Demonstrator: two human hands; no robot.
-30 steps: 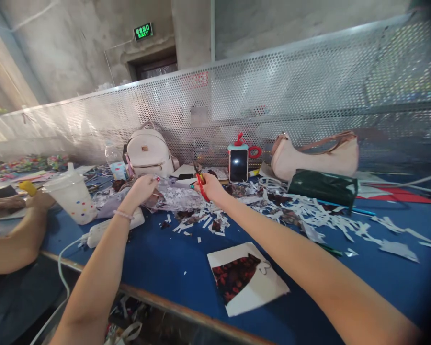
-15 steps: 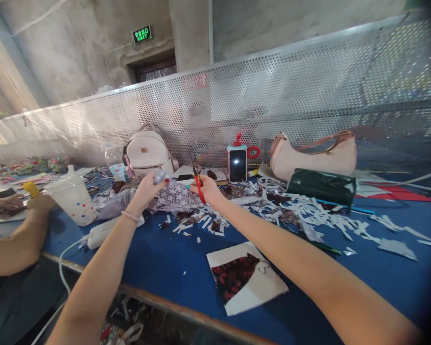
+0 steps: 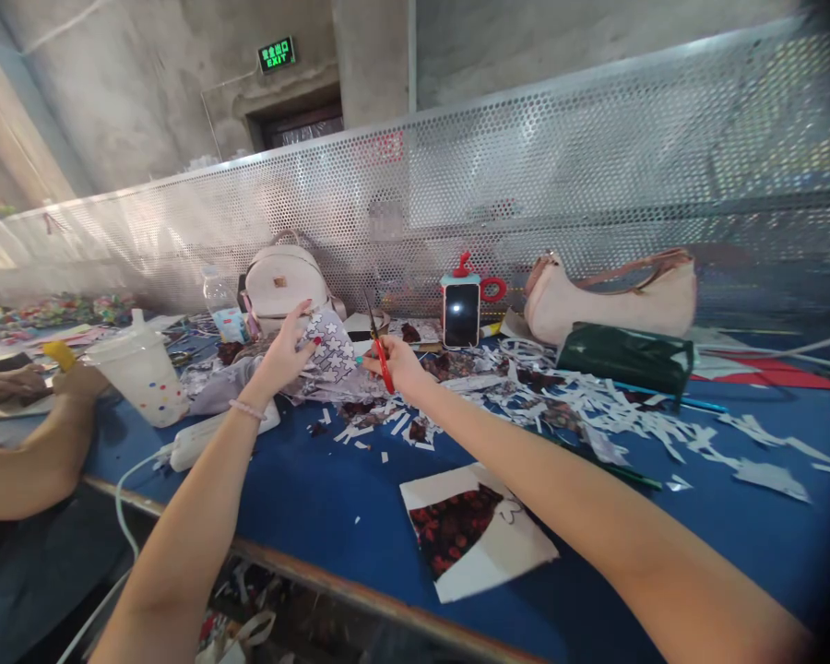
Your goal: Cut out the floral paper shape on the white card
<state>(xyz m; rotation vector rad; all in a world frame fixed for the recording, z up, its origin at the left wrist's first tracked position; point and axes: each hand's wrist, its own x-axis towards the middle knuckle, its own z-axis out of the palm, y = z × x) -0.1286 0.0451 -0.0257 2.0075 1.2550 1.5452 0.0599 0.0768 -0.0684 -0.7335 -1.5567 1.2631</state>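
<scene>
- now the left hand [image 3: 281, 355] is pinching a sheet of flower-printed paper [image 3: 332, 349] by its left edge, lifting it off the blue table [image 3: 304, 498], just in front of the white backpack [image 3: 283, 286].
- the right hand [image 3: 402, 364] is gripping red-handled scissors [image 3: 382, 355], fingers closed through the loops; blades are pointing up and back, close to the sheet's right edge. whether the blades are parted cannot be told.
- paper is looking thin, light and floppy; it is curling where unsupported, so it would likely tear or crease if pulled hard. judgement: hold near the cut line, thumb on top, keeping the sheet taut.
- white paper scraps [image 3: 595, 406] are lying scattered across the table; a card with a red-and-black patch [image 3: 467, 530] is lying near the front edge.
- another person's arm [image 3: 28, 452] is resting at far left beside a lidded cup [image 3: 138, 378].
</scene>
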